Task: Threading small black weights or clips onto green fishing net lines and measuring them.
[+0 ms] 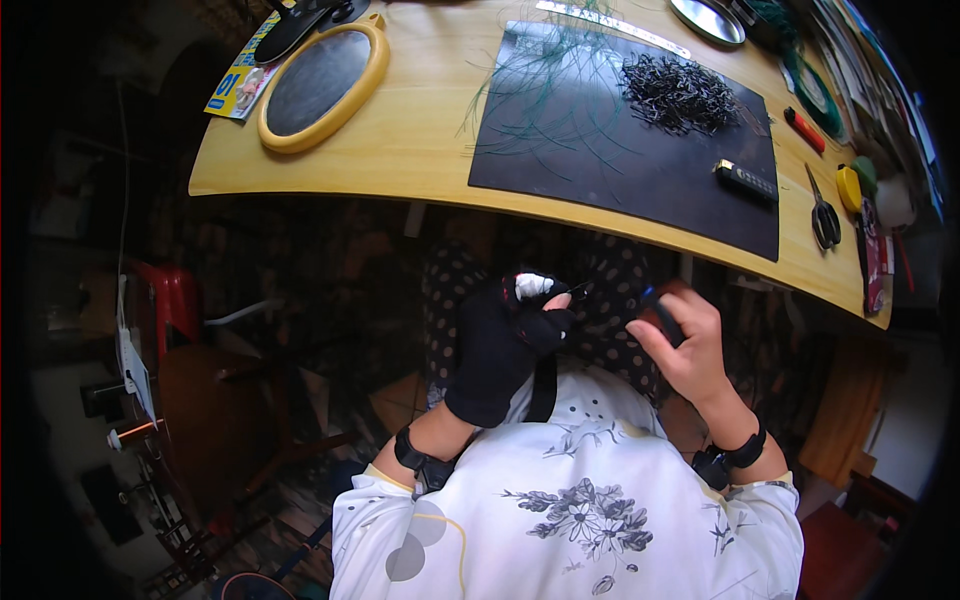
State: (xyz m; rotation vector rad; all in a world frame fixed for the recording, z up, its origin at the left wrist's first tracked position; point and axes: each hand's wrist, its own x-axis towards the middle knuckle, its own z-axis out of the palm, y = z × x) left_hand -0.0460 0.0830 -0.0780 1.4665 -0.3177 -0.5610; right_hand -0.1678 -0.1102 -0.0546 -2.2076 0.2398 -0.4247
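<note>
My left hand (510,335) wears a black fingerless glove, with white wrapping on one finger. Its thumb and fingers are pinched over my lap, and a small dark piece pokes out at the fingertips, too small to name. To its right, apart from it, my right hand (690,340) is bare and curled around a dark-handled tool (664,322) with a bit of blue near its end. The fingers hide most of that tool, so its kind does not show. Both hands are below the table's front edge.
On the wooden table (420,120) lies a black mat (560,165) with green strands (560,95), a pile of short dark pieces (683,92) and a black gold-ended object (745,180). Scissors (824,215) and a red lighter-like object (804,130) lie right; a yellow-framed mirror (377,75) lies left.
</note>
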